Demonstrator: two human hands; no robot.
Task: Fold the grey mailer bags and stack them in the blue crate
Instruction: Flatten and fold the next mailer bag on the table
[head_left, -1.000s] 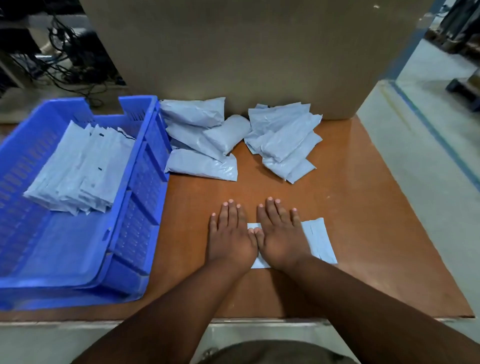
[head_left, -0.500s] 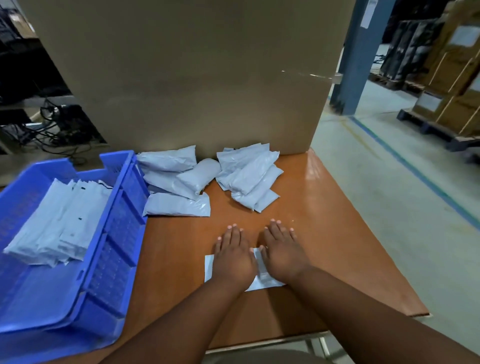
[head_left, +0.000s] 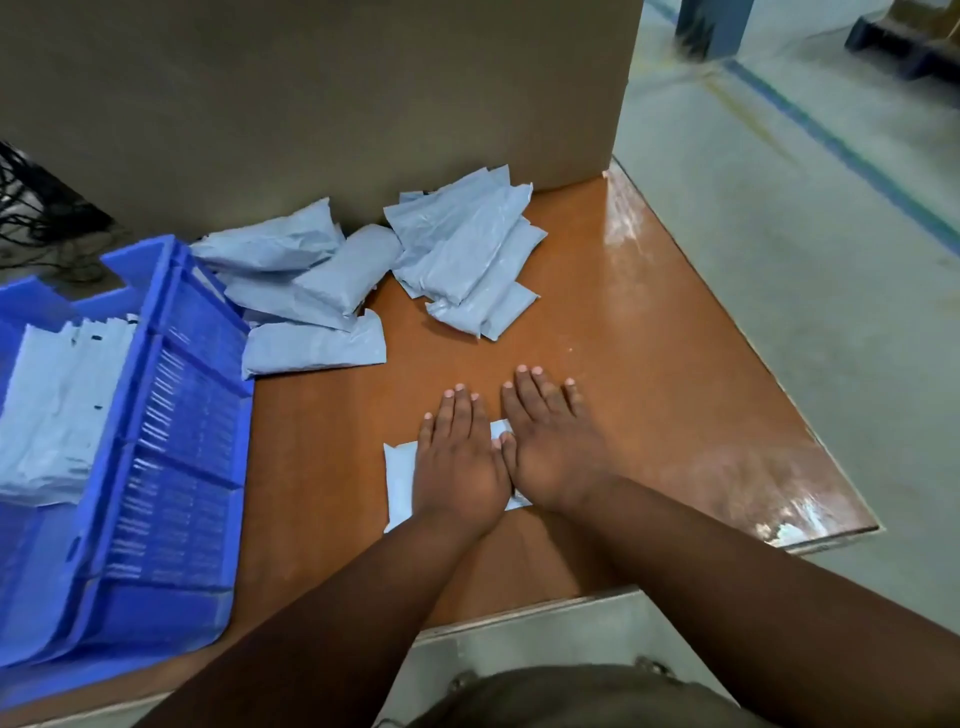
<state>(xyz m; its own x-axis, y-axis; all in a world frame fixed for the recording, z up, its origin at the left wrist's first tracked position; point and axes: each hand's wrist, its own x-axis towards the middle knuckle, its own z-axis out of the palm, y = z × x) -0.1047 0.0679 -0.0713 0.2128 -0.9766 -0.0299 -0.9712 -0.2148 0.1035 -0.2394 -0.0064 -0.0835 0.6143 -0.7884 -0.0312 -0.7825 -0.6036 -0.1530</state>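
A folded grey mailer bag (head_left: 399, 480) lies flat on the brown table near its front edge, mostly hidden under my hands. My left hand (head_left: 460, 465) presses on it with straight fingers. My right hand (head_left: 553, 447) lies flat beside the left one, thumbs touching, pressing the bag's right part. Two loose piles of grey mailer bags sit at the back: a left pile (head_left: 306, 291) and a right pile (head_left: 465, 260). The blue crate (head_left: 176, 415) stands at the left with folded grey bags (head_left: 57, 400) stacked inside.
A large cardboard box (head_left: 322, 104) stands behind the piles at the table's back. The brown table (head_left: 649, 374) ends at its right edge, with grey floor and a blue floor line (head_left: 841, 150) beyond. Cables (head_left: 36, 218) lie at far left.
The bag under my hands went from sticking out on the right to sticking out on the left. Both hands stay flat on it. The camera view tilted up, then back down.
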